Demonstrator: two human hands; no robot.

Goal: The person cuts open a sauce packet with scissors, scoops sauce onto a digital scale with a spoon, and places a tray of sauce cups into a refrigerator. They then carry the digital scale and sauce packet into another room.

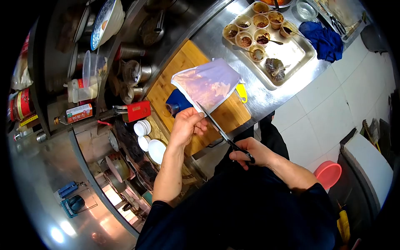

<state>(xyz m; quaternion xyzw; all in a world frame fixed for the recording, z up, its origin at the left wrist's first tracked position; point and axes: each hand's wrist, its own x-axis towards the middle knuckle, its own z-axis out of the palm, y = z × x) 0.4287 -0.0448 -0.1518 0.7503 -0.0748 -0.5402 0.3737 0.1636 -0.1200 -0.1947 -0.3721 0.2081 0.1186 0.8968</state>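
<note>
The one camera sits on my head, facing forward and steeply down over my dark top [233,208]. My left hand [189,126] and right hand [254,152] come close, near mid-frame, just past my chest. Its wide, edge-bending view stretches from a bottle [79,113] on my left to floor tiles [329,108] on my right.

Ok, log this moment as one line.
left hand: pinching plastic bag at its edge | right hand: holding scissors | blades: at bag's edge | bag: over cutting board

Kitchen: steel counter [262,98], wooden board [234,113], tray [299,53] of filled cups [244,41], shelved bowl [115,23]
</note>
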